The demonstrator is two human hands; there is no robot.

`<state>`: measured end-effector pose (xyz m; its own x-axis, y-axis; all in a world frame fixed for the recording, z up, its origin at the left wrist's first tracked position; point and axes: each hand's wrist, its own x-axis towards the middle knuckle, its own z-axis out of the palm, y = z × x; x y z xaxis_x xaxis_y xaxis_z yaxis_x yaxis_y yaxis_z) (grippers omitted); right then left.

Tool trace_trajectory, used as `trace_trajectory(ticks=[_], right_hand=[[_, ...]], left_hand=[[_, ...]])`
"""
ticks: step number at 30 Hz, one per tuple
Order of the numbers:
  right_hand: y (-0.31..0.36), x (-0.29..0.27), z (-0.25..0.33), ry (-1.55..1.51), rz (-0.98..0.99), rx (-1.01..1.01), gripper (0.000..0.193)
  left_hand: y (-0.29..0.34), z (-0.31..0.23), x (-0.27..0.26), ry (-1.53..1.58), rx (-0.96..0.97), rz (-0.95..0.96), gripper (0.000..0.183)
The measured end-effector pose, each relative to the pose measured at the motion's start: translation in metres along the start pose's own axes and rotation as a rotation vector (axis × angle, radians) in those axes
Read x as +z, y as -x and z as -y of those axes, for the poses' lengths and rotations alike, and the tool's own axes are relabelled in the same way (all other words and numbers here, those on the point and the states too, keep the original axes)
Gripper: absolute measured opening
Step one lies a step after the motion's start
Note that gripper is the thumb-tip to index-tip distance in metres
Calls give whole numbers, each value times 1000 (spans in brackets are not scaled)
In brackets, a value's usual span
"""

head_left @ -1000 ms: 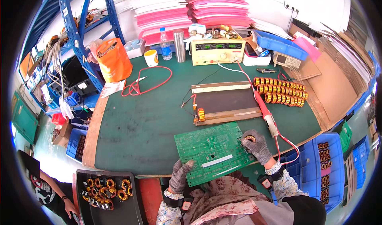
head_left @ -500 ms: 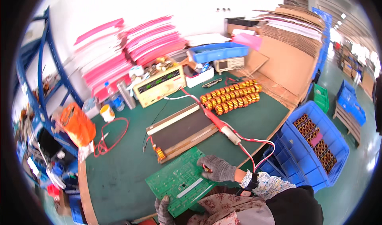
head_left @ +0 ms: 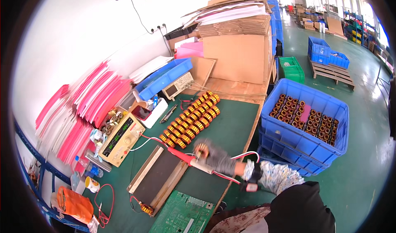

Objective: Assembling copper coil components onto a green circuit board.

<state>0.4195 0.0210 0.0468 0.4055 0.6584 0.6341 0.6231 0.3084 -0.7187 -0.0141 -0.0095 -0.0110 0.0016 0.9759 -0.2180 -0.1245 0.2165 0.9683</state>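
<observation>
My right hand (head_left: 215, 158), in a grey knit glove and smeared by motion, is closed on a copper-wound toroidal coil (head_left: 201, 151). It hovers above the green mat, beside a red-and-white soldering-iron-like tool (head_left: 187, 158) with a red and white cable. Ahead of it, several more coils (head_left: 189, 124) stand on edge in tight rows. Nearer me lies a large green circuit board (head_left: 181, 212), partly cut off at the lower edge. To its left sits a dark plate framed by wooden strips (head_left: 159, 179), with a small coil (head_left: 146, 208) on wires at its near corner. My left hand is out of view.
A blue crate (head_left: 305, 150) of coils stands right of the table edge. A cream meter (head_left: 121, 138), an oscilloscope-like instrument (head_left: 178, 85) and a blue tray (head_left: 163, 78) line the back. Pink sheets (head_left: 101, 97) and cardboard (head_left: 235, 56) are stacked behind. An orange bag (head_left: 74, 204) sits at left.
My view has swung to the right. My right hand has moved off the circuit board, forward toward the coil rows. My left hand, earlier at the board's near edge, has gone from view.
</observation>
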Motion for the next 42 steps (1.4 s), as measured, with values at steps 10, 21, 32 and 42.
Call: trace_trajectory(ticks=[10,21,32,42], right_hand=[[-65,-114,-209,458,-481,386,37],[-108,-107,-202,908,105,395,63],[-105,-76,-144,1058,36,524,66],[-8,185,68,94,769,-470,52]], left_hand=[[9,-25,14,-4,-69,-55,47],[-1,0,2,19,-89,-55,48],[8,-13,10,47,-90,-93,54],[14,-25,25,221,40,132,45]])
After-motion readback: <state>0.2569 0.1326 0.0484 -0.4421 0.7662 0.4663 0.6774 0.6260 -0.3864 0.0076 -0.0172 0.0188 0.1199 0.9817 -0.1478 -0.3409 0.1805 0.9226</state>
